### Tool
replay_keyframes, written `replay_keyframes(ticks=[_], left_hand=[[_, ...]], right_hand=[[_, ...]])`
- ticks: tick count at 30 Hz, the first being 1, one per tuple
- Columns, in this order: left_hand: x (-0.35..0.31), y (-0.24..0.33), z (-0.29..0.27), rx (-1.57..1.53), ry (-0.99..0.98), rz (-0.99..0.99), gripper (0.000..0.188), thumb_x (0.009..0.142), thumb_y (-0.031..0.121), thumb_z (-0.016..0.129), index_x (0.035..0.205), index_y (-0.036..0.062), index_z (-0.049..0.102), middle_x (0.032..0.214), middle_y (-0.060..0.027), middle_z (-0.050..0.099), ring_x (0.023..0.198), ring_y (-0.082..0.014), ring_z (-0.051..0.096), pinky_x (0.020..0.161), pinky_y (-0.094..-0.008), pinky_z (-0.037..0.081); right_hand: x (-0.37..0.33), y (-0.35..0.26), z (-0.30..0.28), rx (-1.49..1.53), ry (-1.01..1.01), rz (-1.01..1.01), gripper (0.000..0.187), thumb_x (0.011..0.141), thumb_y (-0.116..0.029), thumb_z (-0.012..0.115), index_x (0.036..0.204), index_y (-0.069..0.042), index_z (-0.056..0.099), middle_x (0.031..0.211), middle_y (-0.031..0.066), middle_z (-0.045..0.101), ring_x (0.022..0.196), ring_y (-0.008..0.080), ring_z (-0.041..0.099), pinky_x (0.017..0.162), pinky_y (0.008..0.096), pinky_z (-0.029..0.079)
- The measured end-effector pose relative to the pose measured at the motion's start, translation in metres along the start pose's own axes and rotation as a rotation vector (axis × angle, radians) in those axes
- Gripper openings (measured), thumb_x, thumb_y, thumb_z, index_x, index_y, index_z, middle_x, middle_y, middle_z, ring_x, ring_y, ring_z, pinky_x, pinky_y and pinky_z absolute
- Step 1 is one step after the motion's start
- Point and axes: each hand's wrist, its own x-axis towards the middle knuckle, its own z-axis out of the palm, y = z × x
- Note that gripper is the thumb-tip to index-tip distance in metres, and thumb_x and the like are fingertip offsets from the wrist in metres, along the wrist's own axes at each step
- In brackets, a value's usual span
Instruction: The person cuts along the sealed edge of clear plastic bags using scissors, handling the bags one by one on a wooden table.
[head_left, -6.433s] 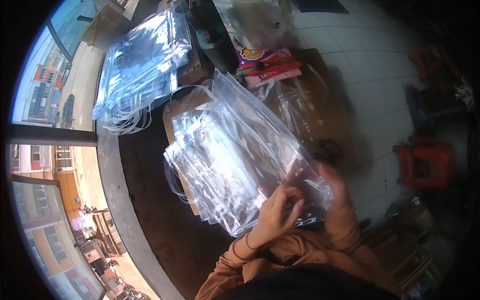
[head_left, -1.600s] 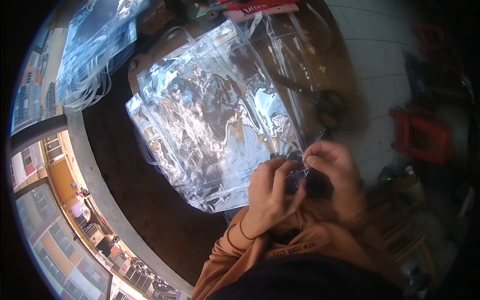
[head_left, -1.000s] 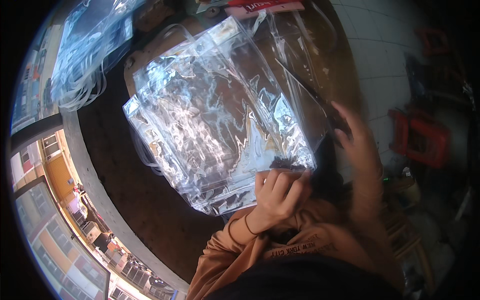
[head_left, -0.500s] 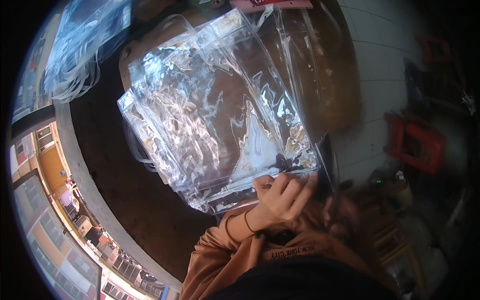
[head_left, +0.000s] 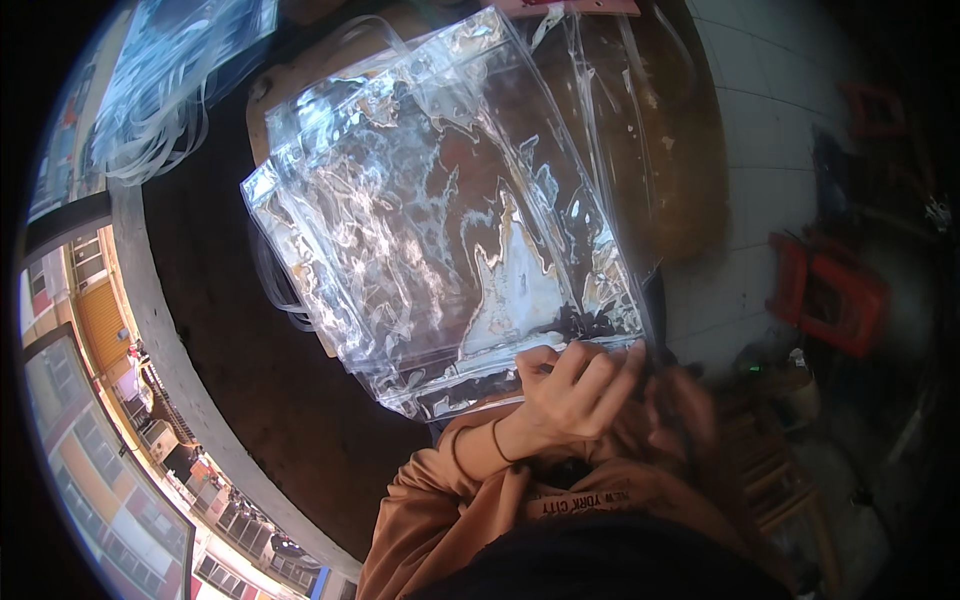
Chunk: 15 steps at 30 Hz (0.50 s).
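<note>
A stack of clear, shiny plastic bags lies tilted before me, with creased glare across its surface. My left hand is closed on the near edge of the bags, toward their right corner, fingers curled and pressed together. Just right of that corner is my right hand, low and close to my body. It is dark and smeared by motion, so its fingers and anything in them cannot be made out. Clear loop handles stick out from the left side of the stack.
Beneath the bags is a brown table. More clear bags with dangling loops hang over at the upper left. A red stool stands on the tiled floor at right. A curved grey ledge borders the left side.
The bags have shifted slightly right in view. A thin, scissor-like blade showed upright by my right hand before; now that hand has moved, is blurred, and the blade is no longer distinct.
</note>
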Motion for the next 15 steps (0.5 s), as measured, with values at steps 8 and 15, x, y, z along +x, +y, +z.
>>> replay_keyframes(ticks=[8,15], left_hand=[[-0.0007,0.002,-0.0012,-0.011,0.013,-0.007,0.043,0.061,0.026,0.055,0.096,0.007,0.07,0.077,0.0056,0.055,0.063,-0.0068,0.051,0.067,-0.0333,0.022],[-0.002,0.0027,0.0001,-0.008,0.018,-0.002,0.048,0.06,0.031,0.053,0.097,0.006,0.07,0.075,0.0052,0.055,0.063,-0.0073,0.052,0.068,-0.0334,0.022]], right_hand=[[0.0068,0.0046,0.0038,0.0,0.0,-0.079,0.056,0.068,-0.032,0.082,0.103,-0.006,0.046,0.076,-0.0044,0.042,0.067,0.0032,0.039,0.06,0.0191,0.031],[0.0096,0.0051,0.0023,-0.009,0.021,-0.089,0.066,0.065,-0.046,0.082,0.103,-0.006,0.047,0.076,-0.0035,0.044,0.067,0.0033,0.039,0.058,0.0182,0.031]])
